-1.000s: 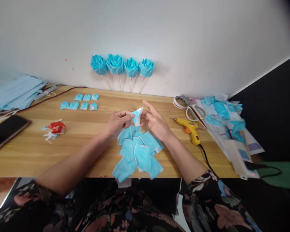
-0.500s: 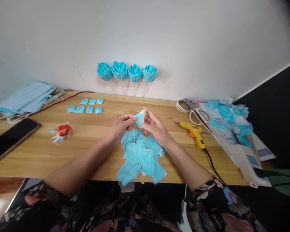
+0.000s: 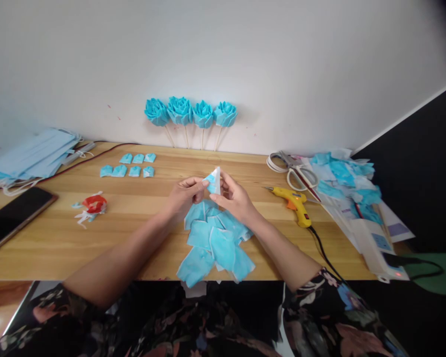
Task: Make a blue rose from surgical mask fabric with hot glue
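Observation:
Between my two hands is a small folded blue and white fabric piece [image 3: 214, 182], roughly triangular with its tip up. My left hand [image 3: 186, 194] pinches its left side with thumb and fingers. On the other side my right hand [image 3: 236, 198] grips the right edge, thumb at the lower corner and fingers behind. Just below the hands lies a loose pile of blue fabric pieces [image 3: 204, 235]. Several small folded blue pieces [image 3: 119, 171] sit in two rows at the left. Four blue flowers on sticks [image 3: 202, 115] lean against the wall.
Blue masks [image 3: 37, 153], a dark phone [image 3: 13, 218] and red and white scraps [image 3: 94, 204] are at the left. To the right are a yellow glue gun [image 3: 295, 201] with its cord, scissors [image 3: 301, 178], tape, blue scraps [image 3: 342, 173] and a white power strip [image 3: 375, 250].
The fingers of my right hand have shifted on the folded piece, and more of its white edge shows. The whole view has moved slightly.

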A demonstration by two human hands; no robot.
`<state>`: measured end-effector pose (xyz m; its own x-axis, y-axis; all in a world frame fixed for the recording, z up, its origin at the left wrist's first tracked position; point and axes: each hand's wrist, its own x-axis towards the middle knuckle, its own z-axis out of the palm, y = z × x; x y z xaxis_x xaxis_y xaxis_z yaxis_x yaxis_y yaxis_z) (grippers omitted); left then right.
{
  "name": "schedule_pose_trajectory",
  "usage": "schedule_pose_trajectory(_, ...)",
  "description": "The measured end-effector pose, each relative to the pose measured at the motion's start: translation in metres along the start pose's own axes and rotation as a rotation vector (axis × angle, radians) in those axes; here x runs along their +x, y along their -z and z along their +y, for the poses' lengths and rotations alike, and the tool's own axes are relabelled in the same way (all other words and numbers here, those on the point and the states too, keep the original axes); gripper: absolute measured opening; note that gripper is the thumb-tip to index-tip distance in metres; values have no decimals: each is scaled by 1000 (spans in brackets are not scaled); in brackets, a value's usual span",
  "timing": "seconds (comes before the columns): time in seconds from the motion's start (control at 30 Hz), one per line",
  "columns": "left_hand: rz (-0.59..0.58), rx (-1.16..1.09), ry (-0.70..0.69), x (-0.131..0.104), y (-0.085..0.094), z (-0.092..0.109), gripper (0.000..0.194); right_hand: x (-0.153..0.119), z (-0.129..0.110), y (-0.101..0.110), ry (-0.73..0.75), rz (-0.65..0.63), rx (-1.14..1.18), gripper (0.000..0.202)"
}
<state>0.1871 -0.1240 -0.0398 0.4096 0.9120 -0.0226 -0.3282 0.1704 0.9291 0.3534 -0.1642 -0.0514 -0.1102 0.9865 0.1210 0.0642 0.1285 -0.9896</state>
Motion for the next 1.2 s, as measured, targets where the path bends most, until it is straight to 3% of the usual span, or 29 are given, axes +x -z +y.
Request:
schedule_pose_trajectory(0.17, -10, -4, 1, 1, 0, -2, 42, 0, 1, 3, 8, 75, -85, 69)
schedule_pose_trajectory(0.43, 1, 13, 14, 2, 1, -6, 41, 2, -1, 6, 33, 125, -117, 66)
schedule_pose_trajectory(0.77, -11, 203, -39, 4, 6, -10, 42, 2, 0, 6, 42, 129, -91, 64)
schedule_pose_trajectory(1.1, -5, 222, -86, 1, 8, -9, 38, 0, -6, 15, 7, 154, 21, 56)
schedule_pose_trajectory(1.2, -10, 246, -84, 0, 6, -8, 38, 0, -8, 13, 20, 103, 59, 59)
